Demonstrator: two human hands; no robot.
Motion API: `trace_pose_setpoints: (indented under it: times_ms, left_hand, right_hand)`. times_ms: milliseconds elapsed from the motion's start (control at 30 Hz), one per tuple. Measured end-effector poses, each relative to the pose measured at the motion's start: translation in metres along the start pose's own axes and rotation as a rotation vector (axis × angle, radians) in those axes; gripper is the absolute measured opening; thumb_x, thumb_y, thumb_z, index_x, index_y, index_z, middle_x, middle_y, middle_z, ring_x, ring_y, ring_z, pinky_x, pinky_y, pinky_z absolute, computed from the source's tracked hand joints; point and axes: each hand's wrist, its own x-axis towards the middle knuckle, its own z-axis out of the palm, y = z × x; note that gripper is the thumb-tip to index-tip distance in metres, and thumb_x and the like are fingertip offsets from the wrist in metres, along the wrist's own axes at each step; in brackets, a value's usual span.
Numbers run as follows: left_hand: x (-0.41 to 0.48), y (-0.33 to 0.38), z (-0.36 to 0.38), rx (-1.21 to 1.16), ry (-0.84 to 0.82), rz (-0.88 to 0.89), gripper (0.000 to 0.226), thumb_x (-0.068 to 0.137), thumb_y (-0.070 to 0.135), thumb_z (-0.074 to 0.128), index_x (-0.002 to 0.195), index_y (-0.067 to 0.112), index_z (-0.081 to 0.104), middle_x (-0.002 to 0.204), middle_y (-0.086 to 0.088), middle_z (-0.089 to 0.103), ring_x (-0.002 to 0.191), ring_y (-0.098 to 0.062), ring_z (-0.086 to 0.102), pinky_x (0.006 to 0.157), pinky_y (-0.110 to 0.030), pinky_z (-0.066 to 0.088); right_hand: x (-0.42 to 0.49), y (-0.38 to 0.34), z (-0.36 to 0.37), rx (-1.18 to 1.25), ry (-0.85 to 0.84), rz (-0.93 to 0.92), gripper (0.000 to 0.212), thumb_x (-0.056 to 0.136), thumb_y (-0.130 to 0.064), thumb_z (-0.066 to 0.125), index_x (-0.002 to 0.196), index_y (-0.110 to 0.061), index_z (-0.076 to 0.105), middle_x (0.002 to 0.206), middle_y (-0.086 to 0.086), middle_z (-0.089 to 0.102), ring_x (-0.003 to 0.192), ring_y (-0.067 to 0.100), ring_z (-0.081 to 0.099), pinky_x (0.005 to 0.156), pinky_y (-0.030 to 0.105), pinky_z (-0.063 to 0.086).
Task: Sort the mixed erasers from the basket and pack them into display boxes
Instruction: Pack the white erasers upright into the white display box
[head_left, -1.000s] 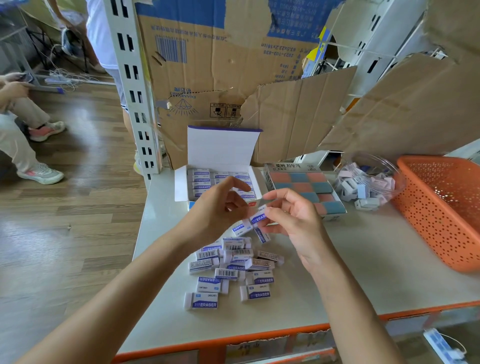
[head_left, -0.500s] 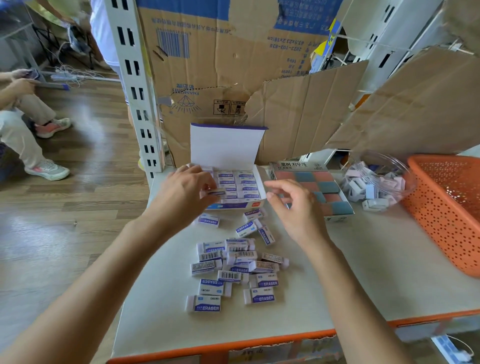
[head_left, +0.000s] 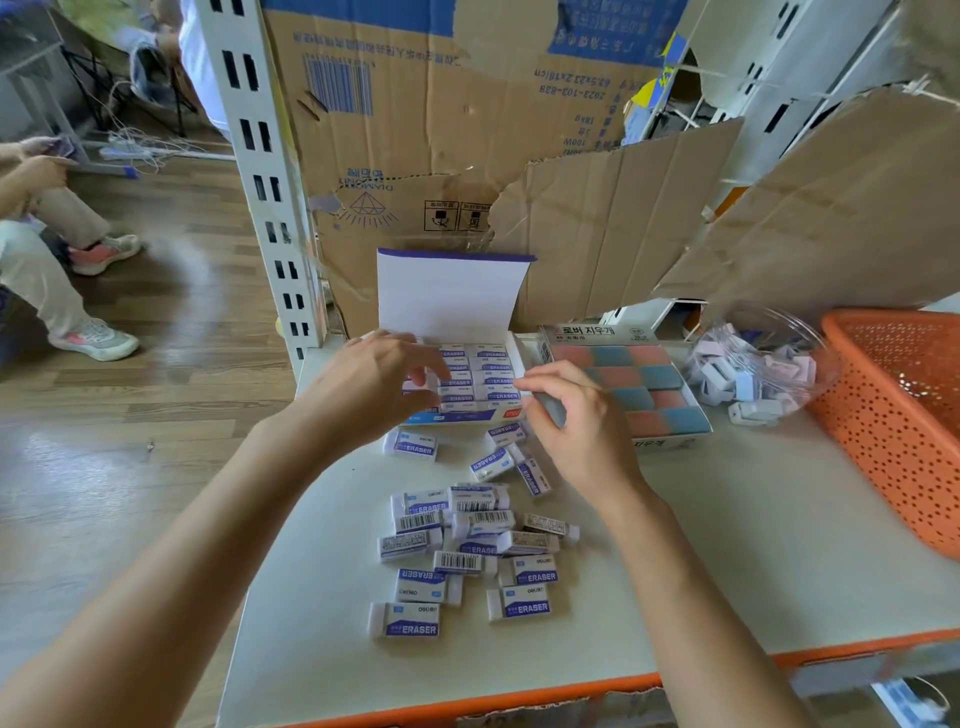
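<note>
Left hand (head_left: 374, 387), grip unclear, reaches into the eraser display box (head_left: 457, 415): seat erasers flat, labels up. Right hand (head_left: 582, 421) is curled, apparently empty.

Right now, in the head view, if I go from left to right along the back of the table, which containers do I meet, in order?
white display box → box of pink and blue erasers → clear tub of small erasers → orange basket

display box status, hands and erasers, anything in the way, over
Left hand in the display box, grip unclear. Right hand curled at its right edge, grip unclear. Loose erasers piled on table in front. Nothing in the way.
</note>
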Motion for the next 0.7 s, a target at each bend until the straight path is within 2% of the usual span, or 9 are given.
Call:
trace_pose_setpoints:
  times_ms: [100, 167, 267, 333, 400, 467, 533, 600, 700]
  left_hand:
    - [0.006, 0.003, 0.005, -0.012, -0.078, 0.060, 0.022, 0.085, 0.026, 0.062, 0.106, 0.023, 0.068, 0.092, 0.007, 0.047, 0.088, -0.010, 0.043, 0.077, -0.023, 0.039]
    - [0.007, 0.000, 0.006, 0.032, -0.111, 0.089, 0.021, 0.088, 0.028, 0.058, 0.104, 0.022, 0.068, 0.096, 0.004, 0.049, 0.092, -0.013, 0.041, 0.079, -0.023, 0.037]
    - [0.002, -0.010, 0.008, 0.087, -0.062, 0.146, 0.024, 0.092, 0.031, 0.050, 0.093, 0.015, 0.068, 0.094, -0.003, 0.054, 0.088, -0.021, 0.047, 0.077, -0.027, 0.037]
    - [-0.002, -0.013, 0.008, 0.107, -0.023, 0.171, 0.039, 0.091, 0.041, 0.039, 0.086, 0.015, 0.068, 0.086, -0.001, 0.053, 0.082, -0.021, 0.048, 0.072, -0.033, 0.042]
    - [-0.005, -0.013, 0.009, 0.130, 0.005, 0.177, 0.047, 0.089, 0.047, 0.032, 0.084, 0.017, 0.068, 0.083, 0.001, 0.053, 0.080, -0.022, 0.050, 0.070, -0.033, 0.041]
    - [-0.006, -0.010, 0.008, 0.136, 0.001, 0.157, 0.034, 0.091, 0.042, 0.043, 0.090, 0.019, 0.069, 0.088, 0.001, 0.054, 0.085, -0.022, 0.051, 0.073, -0.031, 0.038]
    - [-0.009, -0.007, 0.007, 0.092, 0.028, 0.155, 0.022, 0.091, 0.034, 0.051, 0.096, 0.021, 0.068, 0.093, 0.001, 0.056, 0.089, -0.022, 0.052, 0.075, -0.032, 0.039]
    - [-0.015, 0.001, 0.003, -0.035, 0.045, 0.181, 0.024, 0.091, 0.036, 0.049, 0.095, 0.021, 0.067, 0.092, 0.003, 0.057, 0.085, -0.018, 0.054, 0.074, -0.032, 0.045]
    - [-0.027, 0.020, -0.002, -0.212, -0.033, 0.209, 0.018, 0.089, 0.036, 0.055, 0.095, 0.022, 0.067, 0.092, 0.009, 0.060, 0.081, -0.006, 0.057, 0.072, -0.020, 0.048]
  right_hand:
    - [0.000, 0.000, 0.000, -0.009, -0.011, -0.001, 0.026, 0.081, -0.017, 0.052, 0.094, -0.009, 0.073, 0.097, -0.005, 0.067, 0.077, 0.013, 0.063, 0.070, 0.023, 0.047]
    - [-0.001, 0.000, -0.001, -0.033, -0.020, -0.008, 0.027, 0.082, -0.017, 0.051, 0.094, -0.008, 0.073, 0.097, -0.004, 0.067, 0.078, 0.014, 0.064, 0.071, 0.025, 0.050]
    - [-0.002, 0.000, -0.003, -0.053, -0.032, -0.016, 0.026, 0.084, -0.015, 0.052, 0.096, -0.005, 0.072, 0.099, -0.002, 0.067, 0.081, 0.014, 0.064, 0.075, 0.029, 0.053]
    - [-0.002, 0.000, -0.003, -0.065, -0.033, -0.018, 0.026, 0.084, -0.014, 0.052, 0.096, -0.005, 0.072, 0.099, -0.002, 0.067, 0.081, 0.013, 0.064, 0.075, 0.027, 0.052]
    - [-0.002, 0.000, -0.003, -0.073, -0.036, -0.018, 0.026, 0.084, -0.015, 0.052, 0.097, -0.005, 0.072, 0.100, -0.003, 0.067, 0.082, 0.014, 0.064, 0.075, 0.027, 0.051]
    - [-0.003, 0.000, -0.005, -0.073, -0.054, -0.018, 0.022, 0.086, -0.013, 0.056, 0.100, -0.005, 0.071, 0.103, -0.002, 0.066, 0.086, 0.014, 0.064, 0.079, 0.027, 0.051]
    - [-0.004, -0.001, -0.008, -0.064, -0.078, -0.027, 0.021, 0.087, -0.011, 0.059, 0.106, -0.006, 0.069, 0.107, -0.001, 0.066, 0.092, 0.013, 0.062, 0.083, 0.020, 0.046]
    - [-0.007, -0.003, -0.014, -0.040, -0.085, -0.033, 0.022, 0.088, -0.011, 0.060, 0.109, -0.007, 0.067, 0.108, -0.002, 0.065, 0.095, 0.010, 0.059, 0.083, 0.012, 0.041]
    - [-0.018, -0.007, -0.025, 0.014, -0.071, -0.036, 0.019, 0.087, -0.009, 0.061, 0.105, -0.009, 0.068, 0.098, -0.008, 0.063, 0.088, 0.006, 0.058, 0.076, 0.008, 0.042]
